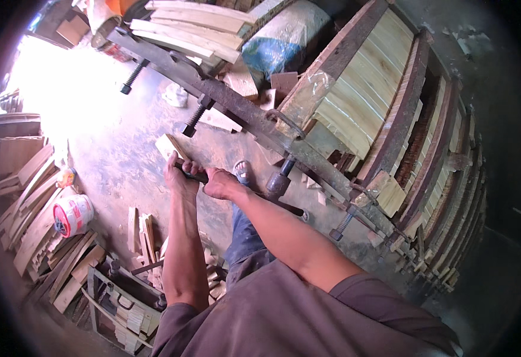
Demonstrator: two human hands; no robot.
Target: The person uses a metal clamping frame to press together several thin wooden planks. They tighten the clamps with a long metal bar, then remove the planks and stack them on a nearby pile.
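Slatted wood panels (361, 89) at your right, long metal clamp bar (235, 107) diagonally beside them, dark rod (200, 177) before you, your left hand (180, 171) clenched around it, your right hand (218, 183) closed on it alongside, pale wood block (167, 145) just beyond.
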